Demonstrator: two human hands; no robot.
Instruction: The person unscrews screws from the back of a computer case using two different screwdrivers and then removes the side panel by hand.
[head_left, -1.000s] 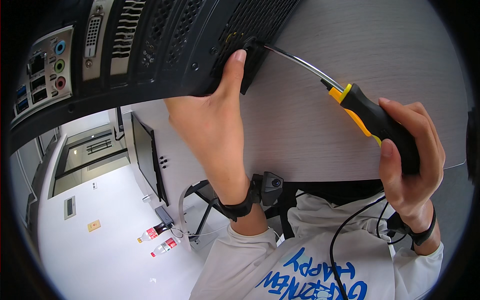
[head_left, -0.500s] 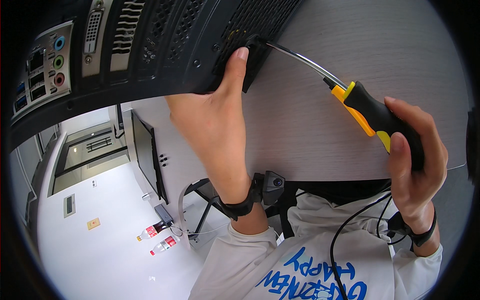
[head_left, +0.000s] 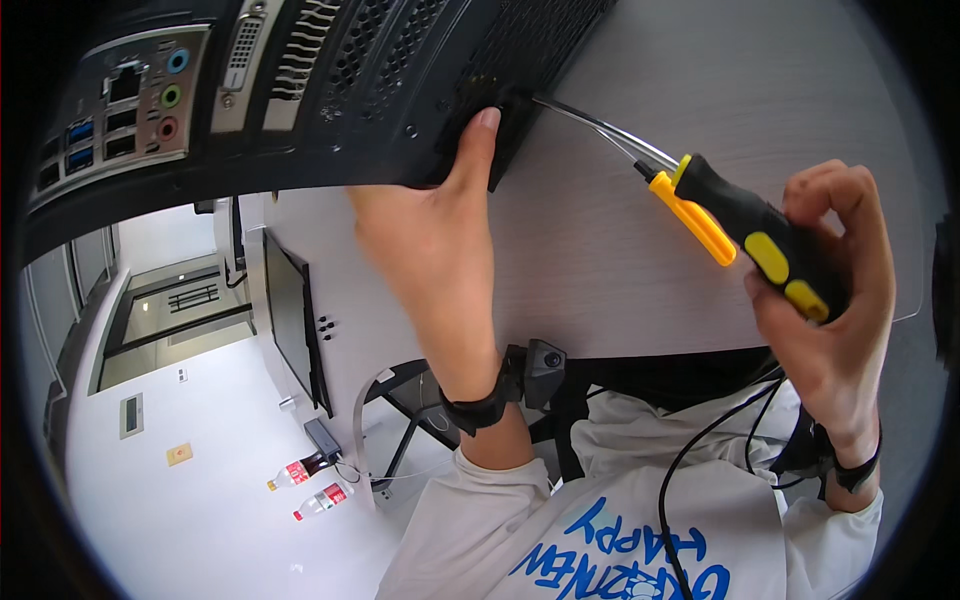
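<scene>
A black computer case (head_left: 330,150) fills the upper left, its back panel with ports and vents turned toward me. My left hand (head_left: 440,240) grips its edge, the thumb pressed on the panel near the corner and the other fingers hidden behind the case. In my right hand (head_left: 830,290) is the black handle with yellow patches of a screwdriver (head_left: 770,235). Its metal shaft slants up-left to the case beside my left thumb; the tip is lost in the dark there. Just under the shaft, a thinner screwdriver with an orange handle (head_left: 692,218) appears to lie on the table.
The grey wood-grain table (head_left: 620,300) stretches under the tools. A monitor (head_left: 292,310) stands at the left. Two bottles with red labels (head_left: 322,500) are at the lower left. A black cable (head_left: 675,480) hangs across my shirt, and cameras are strapped to my wrists.
The black-handled screwdriver has turned about its length, showing more yellow patches. My right fingers have shifted around the handle. The case sits slightly farther right in view; my left thumb stays on it.
</scene>
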